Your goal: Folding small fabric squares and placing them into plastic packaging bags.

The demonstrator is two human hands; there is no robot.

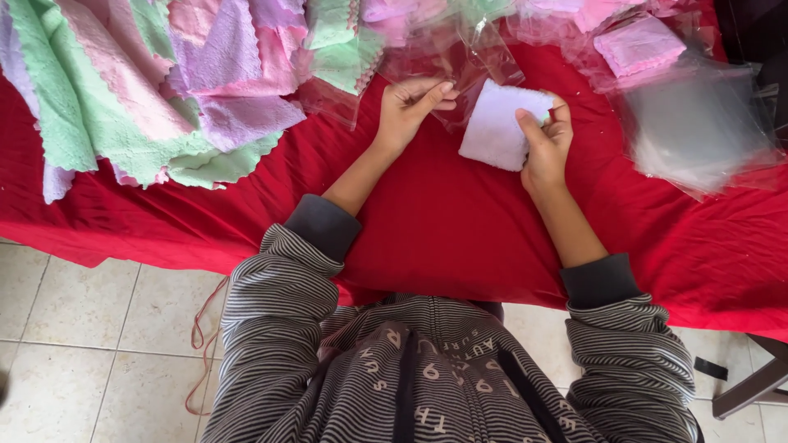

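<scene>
**A:** On the red cloth [460, 221], just right of the bag [460, 61], your right hand [543, 139] has thumb and fingers clamped on the folded white towel [497, 127]. Left hand [410, 102] pinches the bag's edge, fingers together.

**B:** How to do it clean?

**A:** My read: spread the bag mouth wider with your left first. Keep the towel's fold tight and lead with a narrow edge, so the corners don't snag the film.

**B:** Blind spots?

**A:** Bag is clear film, so its mouth and outline are hard to trace. Can't tell which layer you're pinching. Towel pile [148, 90] left of the bag is cut off at the frame top. Bag stack [698, 131] right of the towel blurs together.
</scene>
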